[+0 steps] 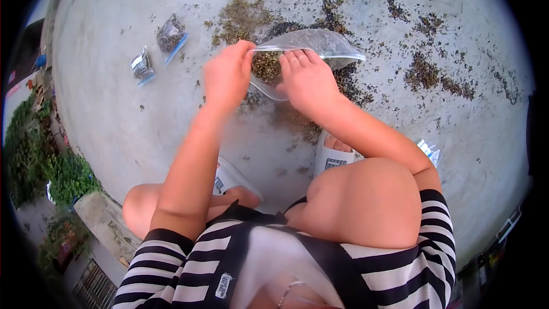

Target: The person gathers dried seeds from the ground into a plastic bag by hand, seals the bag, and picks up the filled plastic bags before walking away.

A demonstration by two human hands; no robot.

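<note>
A clear plastic zip bag (311, 39) is stretched between my two hands over the ground, its mouth spread. My left hand (229, 74) is closed on the left end of the zip edge, thumb and fingers pinching the plastic. At the middle of the mouth, my right hand (309, 77) lies with its fingers over the zip strip and its thumb lower, near the bag's near rim. Greenish-brown dried bits (266, 67) show in the mouth between the hands. The bag's right corner sticks out past my right hand.
Two small filled zip bags, one larger (170, 33) and one smaller (141, 64), lie at the left on the concrete ground (114, 120). Dried bits are scattered ahead, with a dark patch (422, 71) at the right. Beside my right elbow lies more plastic packaging (429, 151). My white sandals (327, 159) stand just below the bag.
</note>
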